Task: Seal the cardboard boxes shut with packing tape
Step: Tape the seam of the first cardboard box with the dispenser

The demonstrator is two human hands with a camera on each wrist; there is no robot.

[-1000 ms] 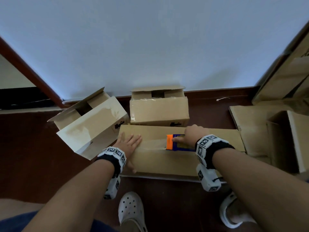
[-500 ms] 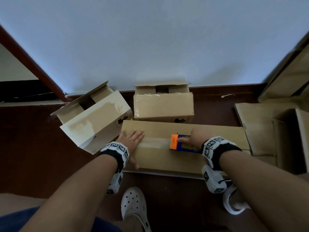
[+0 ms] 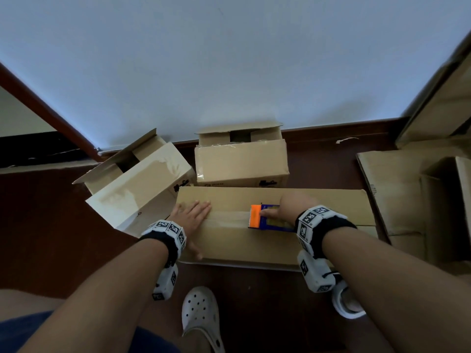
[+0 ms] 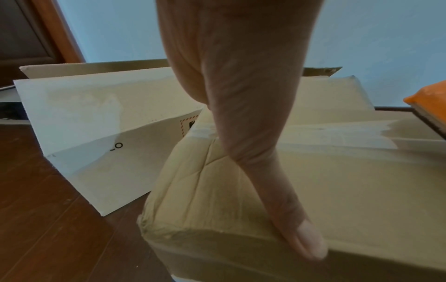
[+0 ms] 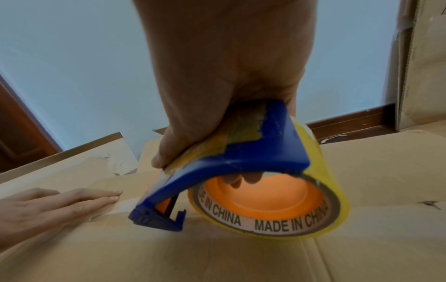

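Note:
A long brown cardboard box (image 3: 254, 243) lies on the floor in front of me, flaps closed. A strip of clear tape (image 3: 229, 218) runs along its centre seam from the left end. My left hand (image 3: 190, 220) lies flat with straight fingers on the box's left end, thumb on the near edge (image 4: 309, 242). My right hand (image 3: 285, 207) grips a blue and orange tape dispenser (image 3: 267, 217) with a yellowish tape roll (image 5: 277, 206), pressed on the seam about mid-box. In the right wrist view the left hand (image 5: 48, 208) lies just left of the dispenser (image 5: 217, 171).
A pale open box (image 3: 137, 189) lies tilted at the left, touching the long box. Another open brown box (image 3: 242, 159) stands behind, by the wall. More cardboard (image 3: 420, 200) is stacked at the right. My white clogs (image 3: 201, 317) stand on the dark wooden floor.
My right hand has drawn the dispenser a little rightward along the seam, lengthening the tape strip. The left hand stays flat on the box's left end.

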